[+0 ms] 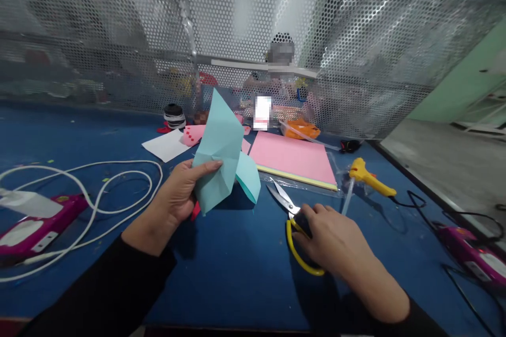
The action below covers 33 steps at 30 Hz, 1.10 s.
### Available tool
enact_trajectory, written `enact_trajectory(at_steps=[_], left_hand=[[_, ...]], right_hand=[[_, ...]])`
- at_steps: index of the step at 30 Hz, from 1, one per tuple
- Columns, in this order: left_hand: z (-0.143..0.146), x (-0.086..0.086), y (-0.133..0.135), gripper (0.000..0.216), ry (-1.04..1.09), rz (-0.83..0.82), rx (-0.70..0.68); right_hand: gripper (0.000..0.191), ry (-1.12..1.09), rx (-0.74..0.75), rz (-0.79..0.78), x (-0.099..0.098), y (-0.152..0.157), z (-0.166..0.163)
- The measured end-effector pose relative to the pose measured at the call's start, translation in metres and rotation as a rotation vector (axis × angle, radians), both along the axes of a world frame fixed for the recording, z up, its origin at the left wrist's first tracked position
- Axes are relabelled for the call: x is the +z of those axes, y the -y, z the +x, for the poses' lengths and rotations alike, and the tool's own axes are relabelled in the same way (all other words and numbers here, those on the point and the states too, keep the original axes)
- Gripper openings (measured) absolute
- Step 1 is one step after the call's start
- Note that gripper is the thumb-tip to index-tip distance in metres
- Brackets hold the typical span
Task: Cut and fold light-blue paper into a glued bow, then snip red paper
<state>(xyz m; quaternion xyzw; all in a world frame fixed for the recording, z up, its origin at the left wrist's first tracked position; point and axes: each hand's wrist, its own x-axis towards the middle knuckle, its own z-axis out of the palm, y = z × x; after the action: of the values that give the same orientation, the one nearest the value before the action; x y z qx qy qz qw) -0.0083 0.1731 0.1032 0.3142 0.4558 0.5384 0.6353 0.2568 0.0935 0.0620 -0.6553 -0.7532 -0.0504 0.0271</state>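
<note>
My left hand [178,189] pinches a creased sheet of light blue paper [221,142], thumb across its front and the other fingers hidden behind. The paper stands up at a tilt above the table. A curved light blue piece [249,176] shows just right of it; I cannot tell whether the two are joined. A bit of red peeks out under my left hand. My right hand [334,237] has its fingers curled over the handles of a pair of scissors [291,207] with yellow grips. The blades lie parted, tips pointing away from me and to the left.
Pink sheets [294,158] lie behind the scissors, with white paper [166,145] at back left. On the right are a yellow glue gun [369,176] and a magenta power strip [474,255]. Another magenta strip [51,226] and a looped white cable [152,168] occupy the left. Perforated mesh [253,16] stands behind.
</note>
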Motion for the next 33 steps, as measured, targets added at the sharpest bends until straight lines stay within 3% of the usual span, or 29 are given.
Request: enact_trajectory(at_steps=[3,7,8,11,14,20,23,28,33], left_hand=[[0.0,0.003,-0.001,0.015,0.022,0.007,0.035],[0.001,0.002,-0.001,0.011,0.027,0.01,0.031],[0.001,0.002,-0.001,0.011,0.025,0.012,0.025],[0.001,0.0,-0.002,0.011,0.017,0.013,0.014],[0.0,0.001,-0.002,0.012,0.009,0.003,0.015],[0.001,0.003,0.0,0.01,-0.002,-0.037,0.004],[0.004,0.002,0.001,0.008,-0.014,-0.059,-0.01],[0.006,0.002,0.002,0.009,-0.049,-0.096,-0.049],[0.005,0.0,0.002,0.019,-0.071,-0.128,-0.092]], right_hand=[[0.031,-0.029,0.104,-0.008,0.018,-0.019,-0.015],[0.074,-0.14,0.264,-0.019,0.014,-0.054,-0.058],[0.074,-0.15,0.27,-0.019,0.008,-0.061,-0.068],[0.038,-0.174,0.234,-0.021,-0.007,-0.08,-0.083],[0.031,-0.192,0.125,-0.004,-0.003,-0.1,-0.069],[0.033,-0.119,-0.083,0.153,0.034,-0.147,-0.011],[0.035,-0.043,-0.098,0.174,0.028,-0.156,0.004],[0.033,0.049,0.04,-0.086,0.0,-0.161,0.022],[0.032,0.061,0.14,-0.304,0.006,-0.173,0.047]])
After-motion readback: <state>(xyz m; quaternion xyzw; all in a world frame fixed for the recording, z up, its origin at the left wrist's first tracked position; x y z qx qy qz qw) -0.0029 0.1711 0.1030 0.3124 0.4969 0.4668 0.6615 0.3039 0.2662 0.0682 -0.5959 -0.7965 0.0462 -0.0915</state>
